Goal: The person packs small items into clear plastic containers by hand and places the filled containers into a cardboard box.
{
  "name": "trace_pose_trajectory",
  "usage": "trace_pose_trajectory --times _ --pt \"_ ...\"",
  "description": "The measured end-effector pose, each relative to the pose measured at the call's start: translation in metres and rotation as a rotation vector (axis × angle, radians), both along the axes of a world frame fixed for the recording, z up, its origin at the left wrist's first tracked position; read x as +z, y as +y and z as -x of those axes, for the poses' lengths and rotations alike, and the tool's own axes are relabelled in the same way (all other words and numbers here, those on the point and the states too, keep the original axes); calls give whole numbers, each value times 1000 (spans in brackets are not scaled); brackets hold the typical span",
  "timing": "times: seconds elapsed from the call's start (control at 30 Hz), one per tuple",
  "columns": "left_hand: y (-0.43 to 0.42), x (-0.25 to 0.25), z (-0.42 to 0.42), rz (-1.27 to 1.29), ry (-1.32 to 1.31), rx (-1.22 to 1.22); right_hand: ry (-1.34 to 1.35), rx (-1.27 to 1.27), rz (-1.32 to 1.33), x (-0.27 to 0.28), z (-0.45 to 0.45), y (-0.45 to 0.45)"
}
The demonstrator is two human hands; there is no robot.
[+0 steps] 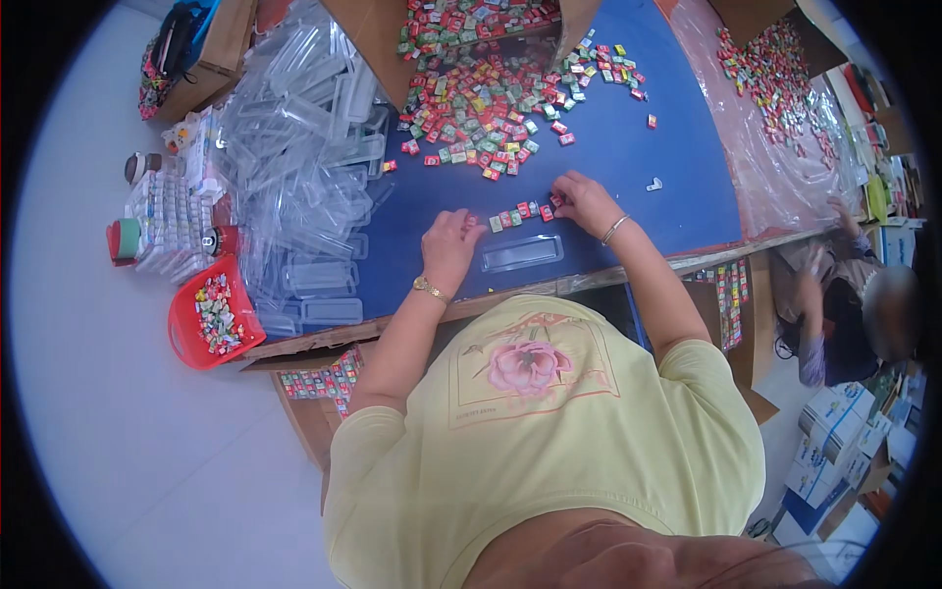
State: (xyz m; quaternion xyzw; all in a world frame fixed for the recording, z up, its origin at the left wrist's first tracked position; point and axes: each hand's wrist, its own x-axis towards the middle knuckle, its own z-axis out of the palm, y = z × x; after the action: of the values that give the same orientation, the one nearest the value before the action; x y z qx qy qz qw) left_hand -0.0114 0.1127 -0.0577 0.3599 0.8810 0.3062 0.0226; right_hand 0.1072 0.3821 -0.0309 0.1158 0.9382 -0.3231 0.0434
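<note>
A short row of small red and green boxes (519, 214) lies on the blue tabletop between my two hands. At its left end, my left hand (451, 241) has its fingers closed around a small red box (471, 222). My right hand (586, 204) pinches another small red box (556, 200) at the right end. Just below the row lies a clear plastic tray (522, 253) with nothing in it. Beyond my hands spreads a large pile of the same little boxes (481, 108), spilling from a cardboard carton (370, 44).
Clear plastic trays (314, 128) are heaped along the left of the table. A red basket (179, 329) of small pieces stands at the lower left. Cartons of packed boxes (319, 383) sit below the table edge. Another person (834, 314) works at the right, near a second pile (775, 83).
</note>
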Motion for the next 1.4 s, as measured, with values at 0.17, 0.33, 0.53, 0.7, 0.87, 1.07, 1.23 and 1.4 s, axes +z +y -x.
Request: trace_pose_trajectory --times 0.17,0.33,0.53,0.7,0.87,1.07,1.23,1.4 --pt "2 22 -4 135 -270 -43 -19 32 -5 1 -3 -10" --pt "4 14 5 -39 -23 -201 104 108 -156 9 -5 -19" --pt "20 4 9 50 -21 -336 111 167 -109 -15 4 -20" --pt "24 15 0 67 -10 -290 125 135 -228 -1 7 -30" --pt "33 17 -5 106 30 -246 237 196 -382 -7 11 -24" --pt "38 13 -4 147 58 -250 244 226 -364 -12 15 -20" --pt "35 7 -1 39 128 -265 280 267 -376 -11 21 -20" --pt "22 29 -12 32 60 -286 335 314 -366 10 8 -28"
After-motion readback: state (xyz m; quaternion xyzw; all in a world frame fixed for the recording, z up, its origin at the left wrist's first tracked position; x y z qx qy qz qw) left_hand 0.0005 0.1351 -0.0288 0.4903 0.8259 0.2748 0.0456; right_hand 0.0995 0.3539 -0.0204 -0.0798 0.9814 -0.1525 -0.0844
